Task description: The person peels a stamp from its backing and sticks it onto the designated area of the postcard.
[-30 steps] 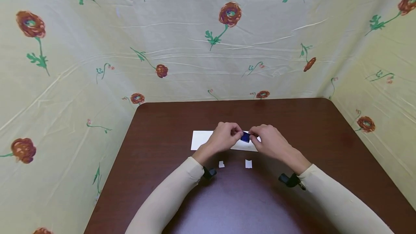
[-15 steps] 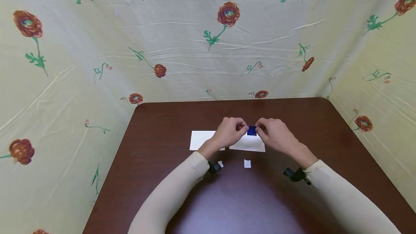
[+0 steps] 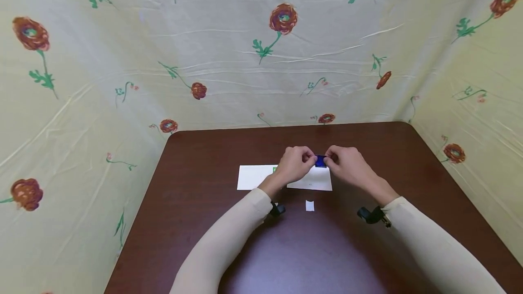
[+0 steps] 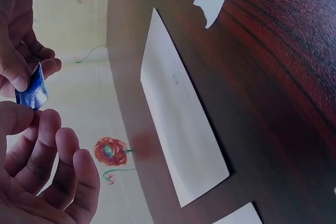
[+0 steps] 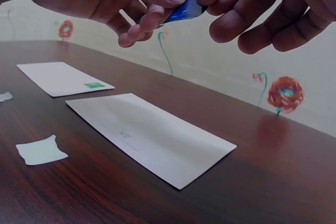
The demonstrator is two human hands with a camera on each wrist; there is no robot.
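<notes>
Between both hands, a small glossy blue stamp [image 3: 320, 161] is held up over the far edge of the right white envelope [image 3: 306, 183]. My left hand [image 3: 295, 165] pinches one side of it between thumb and index finger. The opposite side is pinched by my right hand [image 3: 350, 164]. In the left wrist view the stamp [image 4: 34, 93] looks slightly bent and is clear of the table. The right wrist view shows the stamp [image 5: 184, 11] well above the envelope [image 5: 152, 135], other fingers loosely curled.
A second white envelope [image 3: 252, 177] lies to the left, with a green stamp [image 5: 95, 85] at its corner. Small white paper scraps [image 3: 310, 206] lie nearer on the brown table [image 3: 196, 194]. Flowered sheeting [image 3: 229, 49] hangs around the table.
Both hands have moved up and slightly right with the blue stamp, from over the envelope to its far edge. More of the right envelope shows, and a bit of green on the left one.
</notes>
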